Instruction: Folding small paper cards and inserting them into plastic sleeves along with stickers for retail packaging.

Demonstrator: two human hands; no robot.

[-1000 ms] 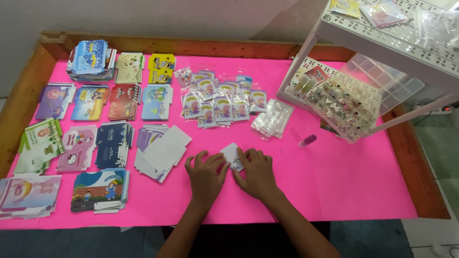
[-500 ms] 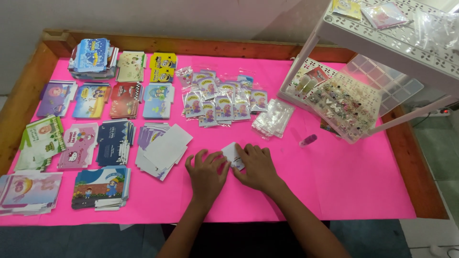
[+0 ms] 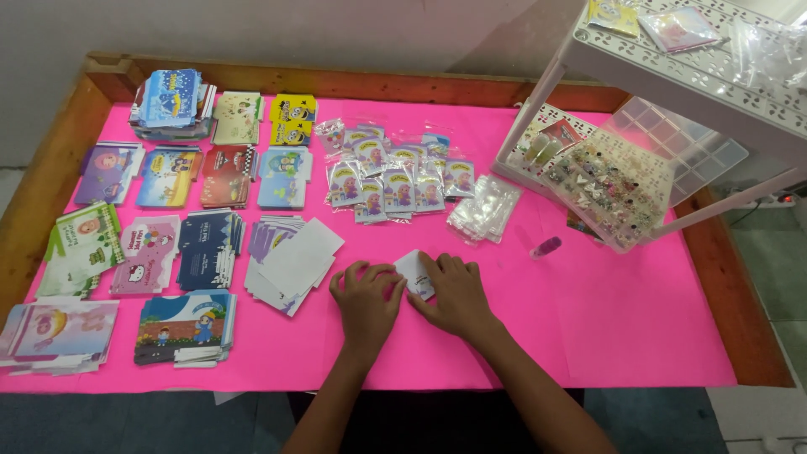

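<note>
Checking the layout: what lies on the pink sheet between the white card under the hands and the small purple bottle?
In the head view, only bare pink sheet lies between the white card and the purple bottle.

You have a table [image 3: 748, 336] with a raised wooden rim and a bright pink sheet [image 3: 639, 319] spread over its top. To your left, stacks of flat printed cards [image 3: 181, 248] lie in rows. Near the middle, small clear packets [image 3: 395, 172] overlap each other, with a bundle of empty clear bags [image 3: 485, 208] just beside them. A white rack [image 3: 672, 92] stands at the right, with a small purple tube [image 3: 545, 247] near it.
</note>
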